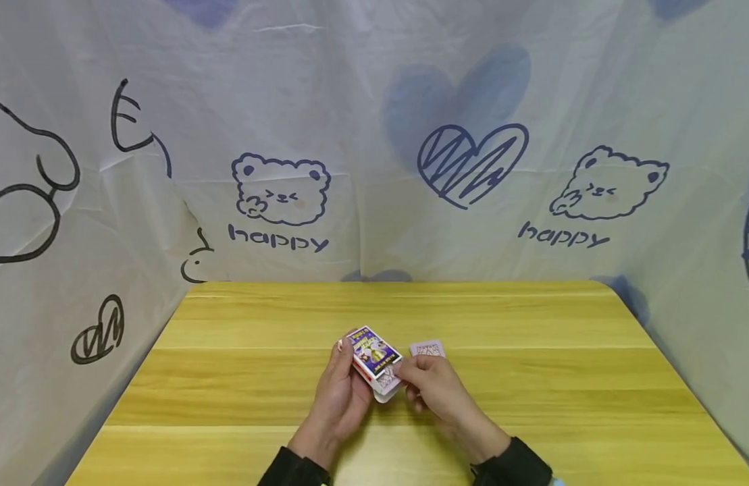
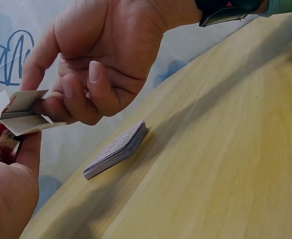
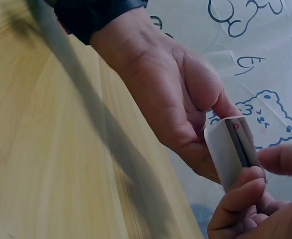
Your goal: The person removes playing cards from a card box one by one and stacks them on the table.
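Note:
My left hand [image 1: 340, 391] grips a playing card box [image 1: 373, 352] with a purple and yellow picture on its face, thumb along its side. The box lies tilted above the table, its end towards my right hand [image 1: 437, 391] open, with white flaps [image 2: 24, 122] spread apart. A patterned card-back surface [image 1: 388, 381] shows at that end. My right thumb and fingers pinch at the open end; whether they hold a flap or cards inside cannot be told. A thick stack of playing cards [image 2: 116, 149] with patterned backs lies on the table behind my right hand.
The wooden table [image 1: 532, 351] extends to both sides of my hands. A pale cloth [image 1: 374, 135] with drawn bears and hearts hangs behind it and along the sides. Dark sleeves [image 1: 514, 466] cover my forearms near the front.

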Tool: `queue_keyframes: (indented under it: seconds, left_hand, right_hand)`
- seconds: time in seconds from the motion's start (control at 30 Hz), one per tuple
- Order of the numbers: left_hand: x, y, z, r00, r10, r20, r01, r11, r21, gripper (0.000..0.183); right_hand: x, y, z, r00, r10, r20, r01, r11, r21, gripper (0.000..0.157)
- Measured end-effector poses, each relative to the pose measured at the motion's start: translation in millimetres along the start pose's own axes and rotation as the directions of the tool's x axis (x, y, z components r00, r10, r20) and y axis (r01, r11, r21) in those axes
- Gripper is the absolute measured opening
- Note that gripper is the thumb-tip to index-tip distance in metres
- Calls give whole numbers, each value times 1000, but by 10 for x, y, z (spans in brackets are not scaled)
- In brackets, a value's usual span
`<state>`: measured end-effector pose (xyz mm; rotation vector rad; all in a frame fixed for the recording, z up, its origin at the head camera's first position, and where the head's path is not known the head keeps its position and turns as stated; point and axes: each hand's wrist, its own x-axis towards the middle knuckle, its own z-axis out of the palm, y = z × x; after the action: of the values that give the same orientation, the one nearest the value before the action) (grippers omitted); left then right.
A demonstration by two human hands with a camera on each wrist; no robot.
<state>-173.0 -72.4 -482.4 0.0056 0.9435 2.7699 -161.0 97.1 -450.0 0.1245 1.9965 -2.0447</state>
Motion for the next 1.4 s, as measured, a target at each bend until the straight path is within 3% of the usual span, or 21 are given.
queue_keyframes:
  seconds: [0.1, 0.37, 0.87, 1.1, 1.4]
  left_hand:
    - [5, 4, -3, 1000, 1, -8, -1, 1000, -9, 52]
    - [6, 51, -13, 998, 5, -63, -2, 999, 42, 50]
    - [7, 38, -29, 998, -31, -61, 35, 997, 69, 56]
    - [17, 54, -36, 996, -4, -88, 11, 997, 76, 53]
    - [52, 57, -38, 990, 39, -137, -30, 997, 65, 56]
  right_hand:
    - [-11, -12, -19, 1000, -2, -2, 2, 999, -46, 28]
    - [-35, -84, -85, 997, -39, 66, 50, 985, -166, 19]
    - [-4, -73, -147, 995, -64, 77, 82, 965, -248, 27]
    - [-3, -78, -178, 988, -41, 150, 76, 968, -238, 23]
    - [23, -182, -374, 957, -28, 288, 98, 967, -234, 21]
